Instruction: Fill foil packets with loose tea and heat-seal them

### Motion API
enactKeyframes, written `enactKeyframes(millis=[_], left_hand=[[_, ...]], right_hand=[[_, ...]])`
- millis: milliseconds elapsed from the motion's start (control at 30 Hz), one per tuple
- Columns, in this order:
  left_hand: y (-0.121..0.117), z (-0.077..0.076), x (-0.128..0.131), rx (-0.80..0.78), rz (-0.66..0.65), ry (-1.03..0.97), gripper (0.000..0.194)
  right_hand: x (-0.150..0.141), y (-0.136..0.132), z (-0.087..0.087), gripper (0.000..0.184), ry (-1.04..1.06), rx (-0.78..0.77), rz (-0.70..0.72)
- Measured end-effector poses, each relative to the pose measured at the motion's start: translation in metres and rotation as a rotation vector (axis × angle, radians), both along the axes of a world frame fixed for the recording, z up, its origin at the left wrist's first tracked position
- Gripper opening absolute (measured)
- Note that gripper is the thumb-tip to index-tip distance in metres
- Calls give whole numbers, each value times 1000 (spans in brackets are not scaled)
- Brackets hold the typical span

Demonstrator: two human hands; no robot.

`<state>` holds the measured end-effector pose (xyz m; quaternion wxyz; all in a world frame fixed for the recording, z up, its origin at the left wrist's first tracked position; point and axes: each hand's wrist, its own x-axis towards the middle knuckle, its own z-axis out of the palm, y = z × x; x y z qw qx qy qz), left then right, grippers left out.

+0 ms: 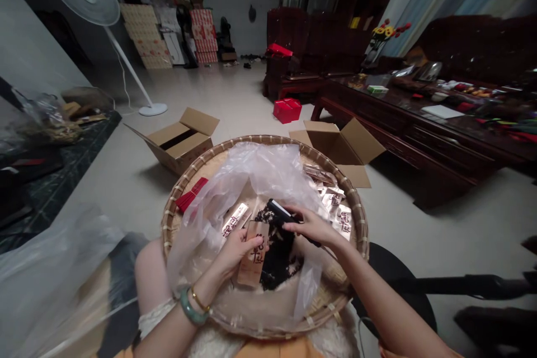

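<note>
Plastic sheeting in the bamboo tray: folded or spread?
Spread: the plastic sheeting covers much of the bamboo tray, its edges loosely crumpled, with loose dark leaves on it.

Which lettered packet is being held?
The packet gripped by the left hand, beside the dark heap; the other lettered packets in view lie loose in the round basket.

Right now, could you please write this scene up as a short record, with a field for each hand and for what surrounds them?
Left hand: holds a copper-coloured packet with dark characters
Right hand: grips a black handheld tool with a white strip; exact type unclear
Near hands: loose black leaves on a translucent plastic sheet
Container: round bamboo tray under the sheet
Tray, left: flat red pieces
Tray, right: shiny lettered packets
Beyond tray: open cardboard boxes, left and right
</note>
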<state>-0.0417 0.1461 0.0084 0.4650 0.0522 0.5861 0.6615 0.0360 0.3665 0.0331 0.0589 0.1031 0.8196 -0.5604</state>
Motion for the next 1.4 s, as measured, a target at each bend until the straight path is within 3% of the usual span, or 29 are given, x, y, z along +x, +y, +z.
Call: enactKeyframes(millis=[67, 167, 400, 567, 867, 1400], left_hand=[[2, -1, 0, 8, -27, 26, 43], [4, -3, 1, 45, -55, 93, 41], [1, -6, 3, 3, -72, 35, 44], [5, 2, -1, 104, 57, 120, 49], [11, -1, -10, 79, 210, 364, 32], [11, -3, -13, 60, 199, 413, 27]], right_hand=[[5, -7, 12, 67, 2, -52, 81], [2, -23, 19, 59, 31, 30, 162], [-11, -37, 7, 28, 27, 61, 143], [-10, -34, 7, 31, 53, 100, 114], [-18, -34, -6, 31, 47, 127, 130], [-22, -36, -9, 32, 13, 73, 118]])
